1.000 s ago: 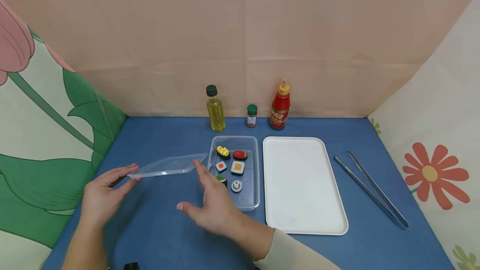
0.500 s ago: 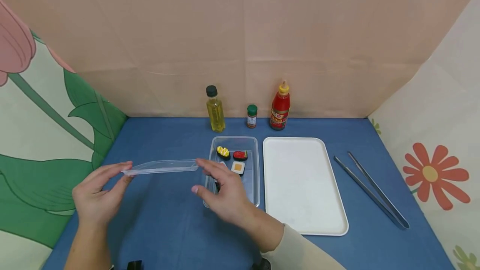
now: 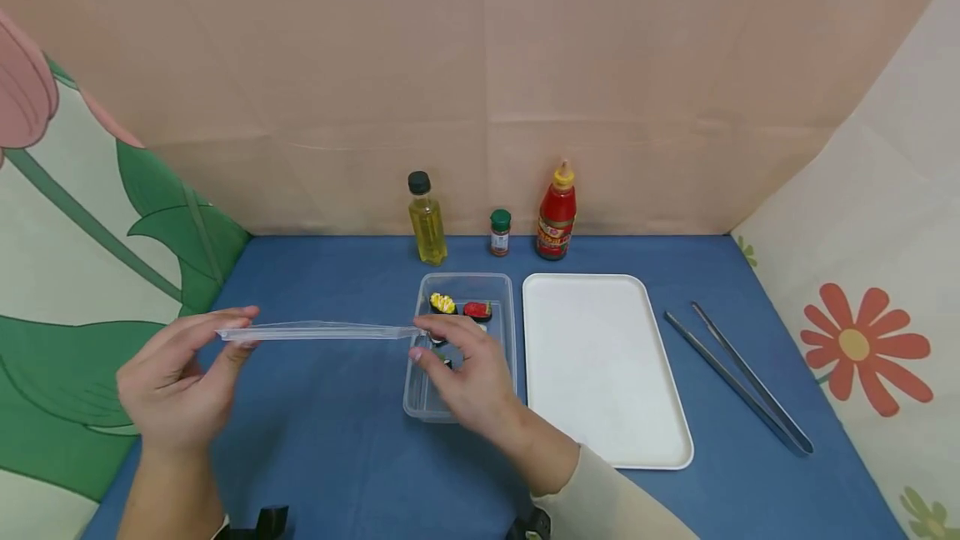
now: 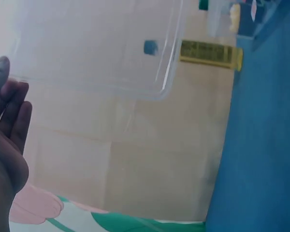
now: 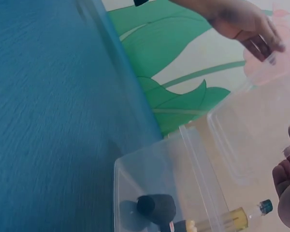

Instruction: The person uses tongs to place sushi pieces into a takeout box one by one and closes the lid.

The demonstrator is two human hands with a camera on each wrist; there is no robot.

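A clear plastic lid (image 3: 322,331) is held level above the table, seen nearly edge-on in the head view. My left hand (image 3: 180,373) pinches its left edge between fingers and thumb. At the opposite edge, my right hand (image 3: 480,365) has its fingers on top and thumb beneath. The right wrist view shows the lid (image 5: 256,121) stretched between both hands. Under the right hand stands a clear plastic container (image 3: 420,397) with several sushi pieces, among them a yellow-topped one (image 3: 442,303) and a red-topped one (image 3: 477,311). The right hand hides part of the contents.
A white tray (image 3: 607,373) lies right of the container, with metal tongs (image 3: 738,377) beyond it. Along the back stand an oil bottle (image 3: 428,227), a small green-capped jar (image 3: 500,233) and a red sauce bottle (image 3: 557,219). Patterned walls border the blue table (image 3: 337,440).
The lid has risen and levelled from its tilt, shifting slightly left. My left hand has moved left and up with it; my right hand has come to the lid's right edge and taken hold.
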